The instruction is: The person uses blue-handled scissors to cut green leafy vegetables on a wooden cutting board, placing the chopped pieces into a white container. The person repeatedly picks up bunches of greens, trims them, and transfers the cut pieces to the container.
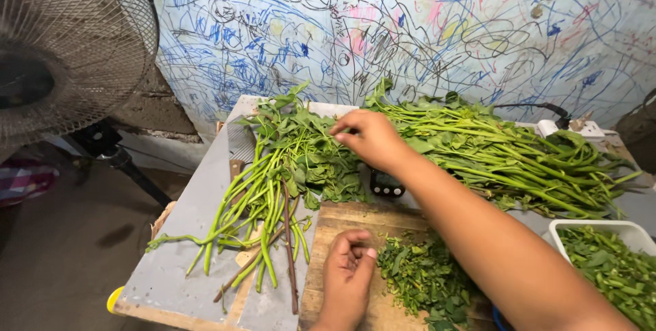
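Observation:
My right hand (371, 138) reaches across to a bunch of leafy green stems (287, 160) lying on the grey board, its fingertips pinched at the leaves; whether it grips a stem I cannot tell. My left hand (347, 273) rests on the wooden cutting board (342, 218), fingers curled, with nothing visible in it. Right beside that hand lies a pile of chopped greens (424, 280). A second, larger bunch of long green stems (512, 157) lies behind my right forearm. A knife (239, 150) with a broad blade lies partly under the left bunch.
A white tub (601, 227) with cut greens stands at the right. A standing fan (65, 51) fills the upper left. A scribbled wall runs behind the table. A small dark device (385, 184) sits under my right wrist. A power strip (567, 127) lies at the back right.

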